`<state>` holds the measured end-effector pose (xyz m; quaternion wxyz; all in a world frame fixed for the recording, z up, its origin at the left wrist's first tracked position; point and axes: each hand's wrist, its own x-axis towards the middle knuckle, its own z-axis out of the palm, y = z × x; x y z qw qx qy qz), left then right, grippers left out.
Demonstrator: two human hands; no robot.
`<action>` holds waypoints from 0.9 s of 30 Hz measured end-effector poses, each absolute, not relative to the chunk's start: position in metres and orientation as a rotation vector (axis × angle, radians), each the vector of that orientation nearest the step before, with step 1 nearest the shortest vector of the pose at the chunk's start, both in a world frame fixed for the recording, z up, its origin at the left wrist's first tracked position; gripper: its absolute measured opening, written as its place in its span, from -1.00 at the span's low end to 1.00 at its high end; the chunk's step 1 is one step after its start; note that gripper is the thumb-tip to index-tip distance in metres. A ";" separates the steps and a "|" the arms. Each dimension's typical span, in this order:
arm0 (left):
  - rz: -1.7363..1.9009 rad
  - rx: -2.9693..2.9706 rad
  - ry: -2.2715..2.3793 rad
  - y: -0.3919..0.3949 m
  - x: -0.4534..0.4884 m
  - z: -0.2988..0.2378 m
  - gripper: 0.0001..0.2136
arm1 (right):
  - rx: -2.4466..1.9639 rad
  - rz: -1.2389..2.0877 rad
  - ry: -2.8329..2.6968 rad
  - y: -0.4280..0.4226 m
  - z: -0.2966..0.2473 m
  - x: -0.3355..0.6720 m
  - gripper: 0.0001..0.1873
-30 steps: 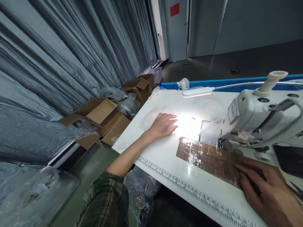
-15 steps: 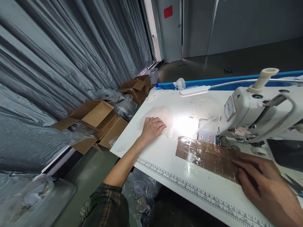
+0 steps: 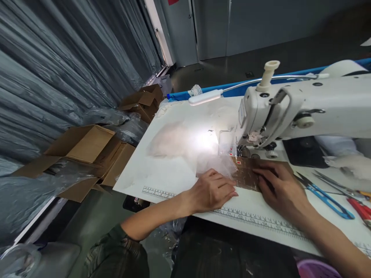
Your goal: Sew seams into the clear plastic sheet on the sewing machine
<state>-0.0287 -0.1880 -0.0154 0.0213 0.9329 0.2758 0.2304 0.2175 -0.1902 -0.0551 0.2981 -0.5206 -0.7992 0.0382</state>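
Note:
My left hand [image 3: 213, 190] lies on the white sewing table [image 3: 174, 175], fingers curled onto a thin clear plastic sheet [image 3: 214, 164] at the left end of a brown taped patch [image 3: 246, 173]. My right hand [image 3: 279, 187] rests flat on that brown patch, fingers stretched out, just in front of the needle area of the white sewing machine [image 3: 292, 108]. A ruler strip [image 3: 255, 220] runs along the table's front edge below both hands.
A gooseneck lamp [image 3: 205, 97] lights the table. Blue-handled snips [image 3: 327, 197] and red-handled tools [image 3: 361, 208] lie at the right. Open cardboard boxes [image 3: 87, 148] sit on the floor at the left beside grey plastic sheeting [image 3: 58, 69]. A purple container rim [image 3: 319, 269] shows at bottom right.
My left hand has drawn the clear plastic sheet from the far side of the table toward me, beside my right hand. The view swung right and down.

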 end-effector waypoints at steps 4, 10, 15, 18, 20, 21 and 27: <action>0.700 2.892 0.805 -0.195 -0.027 -0.014 -0.80 | -1.351 0.122 -2.118 -0.191 -0.048 0.216 -0.69; 0.691 2.857 0.829 -0.198 -0.031 -0.017 -0.80 | -1.162 0.263 -2.242 -0.184 -0.034 0.191 -0.58; 0.589 2.861 0.905 -0.192 -0.039 -0.021 -0.83 | -1.160 0.487 -2.311 -0.175 -0.022 0.178 -0.76; 0.421 2.914 1.071 -0.169 -0.057 -0.016 -0.78 | -1.091 0.701 -2.242 -0.182 -0.014 0.186 -0.84; 0.286 2.950 1.218 -0.144 -0.073 -0.010 -0.74 | -1.064 0.746 -2.273 -0.194 -0.008 0.195 -0.86; 0.222 2.960 1.253 -0.130 -0.082 -0.006 -0.73 | -1.069 0.745 -2.307 -0.202 -0.006 0.199 -0.86; 0.174 2.930 1.579 -0.068 -0.118 0.012 -0.80 | -1.151 0.726 -2.463 -0.244 0.004 0.216 -0.86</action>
